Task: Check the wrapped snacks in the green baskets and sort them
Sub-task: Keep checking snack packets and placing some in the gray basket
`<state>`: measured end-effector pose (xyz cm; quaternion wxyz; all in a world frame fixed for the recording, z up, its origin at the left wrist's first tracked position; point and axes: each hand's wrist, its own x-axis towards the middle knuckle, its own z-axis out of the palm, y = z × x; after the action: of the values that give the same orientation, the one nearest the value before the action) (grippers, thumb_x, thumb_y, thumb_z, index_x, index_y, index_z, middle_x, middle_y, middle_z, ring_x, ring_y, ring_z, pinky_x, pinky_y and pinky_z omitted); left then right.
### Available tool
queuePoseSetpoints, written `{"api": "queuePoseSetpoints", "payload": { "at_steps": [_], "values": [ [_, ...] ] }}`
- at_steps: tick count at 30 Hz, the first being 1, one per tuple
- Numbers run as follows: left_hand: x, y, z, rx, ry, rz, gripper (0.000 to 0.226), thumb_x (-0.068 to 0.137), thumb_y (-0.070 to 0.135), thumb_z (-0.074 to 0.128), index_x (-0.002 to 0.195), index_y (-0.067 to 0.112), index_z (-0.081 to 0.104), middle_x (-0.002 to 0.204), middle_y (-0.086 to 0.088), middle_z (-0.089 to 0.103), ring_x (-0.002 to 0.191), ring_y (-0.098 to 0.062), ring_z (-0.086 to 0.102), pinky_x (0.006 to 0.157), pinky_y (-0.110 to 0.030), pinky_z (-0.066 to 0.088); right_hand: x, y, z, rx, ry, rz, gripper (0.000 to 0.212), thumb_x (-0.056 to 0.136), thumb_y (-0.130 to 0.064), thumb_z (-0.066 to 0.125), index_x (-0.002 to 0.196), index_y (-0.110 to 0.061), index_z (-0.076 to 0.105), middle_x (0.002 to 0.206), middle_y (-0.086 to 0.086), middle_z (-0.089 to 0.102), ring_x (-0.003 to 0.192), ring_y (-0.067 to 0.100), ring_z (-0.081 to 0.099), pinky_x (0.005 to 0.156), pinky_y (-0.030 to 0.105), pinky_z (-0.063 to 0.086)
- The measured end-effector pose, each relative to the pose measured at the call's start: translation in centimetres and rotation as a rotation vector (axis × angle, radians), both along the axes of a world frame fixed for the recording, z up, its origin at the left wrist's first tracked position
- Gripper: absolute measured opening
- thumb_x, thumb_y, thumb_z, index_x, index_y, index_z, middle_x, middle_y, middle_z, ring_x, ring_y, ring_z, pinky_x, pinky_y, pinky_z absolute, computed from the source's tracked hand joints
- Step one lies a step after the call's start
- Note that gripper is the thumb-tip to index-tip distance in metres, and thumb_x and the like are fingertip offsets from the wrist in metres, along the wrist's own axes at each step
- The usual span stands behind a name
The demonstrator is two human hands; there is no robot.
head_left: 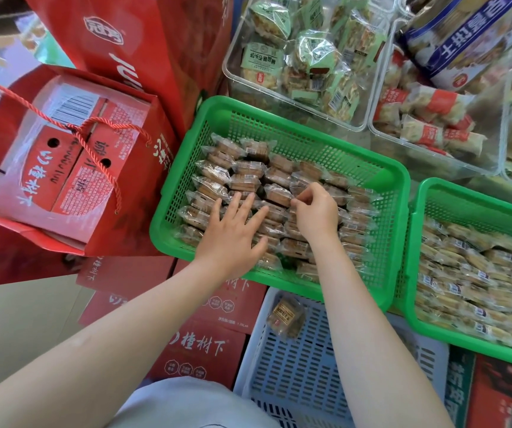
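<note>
Fingers point(298, 201) pinch a wrapped snack point(276, 194) (left hand point(231, 236) flat).

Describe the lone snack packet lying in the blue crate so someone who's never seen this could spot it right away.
Find the blue crate at the bottom, below the green basket where both hands work. One wrapped snack lies alone near the crate's top-left corner. It has a dark label and no other packets around it.

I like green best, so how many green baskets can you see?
2. One green basket sits in the middle, with both hands inside on its wrapped snacks. The other green basket is beside it on the right, cut off by the picture's edge. More could be out of view.
</note>
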<state>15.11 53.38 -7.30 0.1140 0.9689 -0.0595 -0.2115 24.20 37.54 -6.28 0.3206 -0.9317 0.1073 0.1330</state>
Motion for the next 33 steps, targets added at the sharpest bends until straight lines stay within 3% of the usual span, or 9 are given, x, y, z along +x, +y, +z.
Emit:
{"api": "queuePoseSetpoints", "payload": {
  "at_steps": [3, 7, 11, 14, 21, 25, 30, 33],
  "values": [
    [0.0, 0.0, 0.1, -0.004, -0.008, 0.001, 0.066, 0.103, 0.057, 0.019, 0.162, 0.033, 0.002, 0.17, -0.003, -0.007, 0.156, -0.024, -0.011, 0.124, -0.054, -0.007, -0.5, -0.3, 0.8, 0.154, 0.016, -0.064, 0.011, 0.095, -0.013, 0.065, 0.089, -0.008, 0.058, 0.081, -0.001, 0.059, 0.071, 0.011, 0.052, 0.059, 0.027, 0.037],
    [-0.2, 0.1, 0.5, -0.008, -0.025, 0.002, 0.065, 0.104, 0.055, 0.022, 0.162, 0.03, 0.006, 0.17, -0.005, -0.003, 0.157, -0.025, -0.008, 0.124, -0.053, -0.005, -1.6, -0.7, 1.6, 0.259, -0.033, -0.12, 0.009, 0.093, -0.01, 0.067, 0.087, -0.009, 0.061, 0.083, -0.004, 0.063, 0.077, 0.012, 0.057, 0.067, 0.028, 0.046],
    [-0.7, 0.2, 1.0, -0.027, -0.024, 0.013, 0.063, 0.106, 0.051, 0.021, 0.162, 0.027, 0.006, 0.171, -0.004, -0.002, 0.157, -0.023, -0.008, 0.124, -0.05, -0.006, -1.9, 0.8, 1.6, 0.149, -0.073, -0.02, 0.02, 0.093, -0.006, 0.064, 0.078, -0.017, 0.058, 0.077, -0.003, 0.061, 0.075, 0.016, 0.055, 0.059, 0.026, 0.038],
    [-1.7, 0.6, 1.3, -0.047, -0.004, 0.034, 0.063, 0.106, 0.053, 0.019, 0.162, 0.028, 0.007, 0.17, -0.001, -0.003, 0.156, -0.02, -0.01, 0.124, -0.048, -0.008, -1.5, 2.6, 1.7, 0.086, -0.065, 0.049, 0.016, 0.093, -0.001, 0.056, 0.083, -0.013, 0.057, 0.077, -0.002, 0.057, 0.072, 0.016, 0.051, 0.056, 0.026, 0.035],
    [-3.8, 2.0, 2.0, -0.096, 0.02, 0.051, 0.063, 0.107, 0.054, 0.021, 0.162, 0.029, 0.006, 0.17, 0.0, -0.005, 0.155, -0.017, -0.015, 0.125, -0.046, -0.011, -1.4, 2.6, 2.1, 0.066, -0.045, -0.052, 0.009, 0.093, 0.0, 0.055, 0.089, -0.006, 0.06, 0.081, 0.001, 0.057, 0.077, 0.019, 0.051, 0.056, 0.028, 0.036],
    [-3.9, 2.0, 2.8, -0.21, 0.024, 0.142, 0.064, 0.106, 0.05, 0.032, 0.162, 0.029, 0.008, 0.17, 0.001, -0.001, 0.156, -0.017, -0.01, 0.125, -0.043, -0.01, -2.5, 2.6, 3.5, 0.229, -0.139, -0.128, 0.01, 0.093, -0.006, 0.061, 0.084, -0.009, 0.058, 0.081, 0.001, 0.061, 0.075, 0.016, 0.054, 0.062, 0.029, 0.04],
    [-3.8, 1.6, 4.6, -0.555, -0.012, 0.396, 0.071, 0.102, 0.044, 0.053, 0.161, 0.023, 0.02, 0.168, 0.0, 0.019, 0.155, -0.018, 0.014, 0.126, -0.04, 0.016, -5.7, 0.8, 6.1, 0.438, -0.186, -0.184, 0.006, 0.097, -0.014, 0.061, 0.092, -0.012, 0.058, 0.089, 0.002, 0.064, 0.079, 0.011, 0.058, 0.069, 0.024, 0.045],
    [-3.7, 1.1, 7.3, -0.74, -0.078, 0.461, 0.079, 0.096, 0.047, 0.064, 0.16, 0.026, 0.023, 0.164, 0.007, 0.027, 0.15, -0.011, 0.023, 0.12, -0.036, 0.024, -8.1, -0.6, 8.4, 0.507, -0.191, -0.143, 0.007, 0.1, -0.015, 0.059, 0.093, -0.016, 0.057, 0.088, 0.0, 0.061, 0.075, 0.005, 0.056, 0.068, 0.017, 0.046]
  ]
}}
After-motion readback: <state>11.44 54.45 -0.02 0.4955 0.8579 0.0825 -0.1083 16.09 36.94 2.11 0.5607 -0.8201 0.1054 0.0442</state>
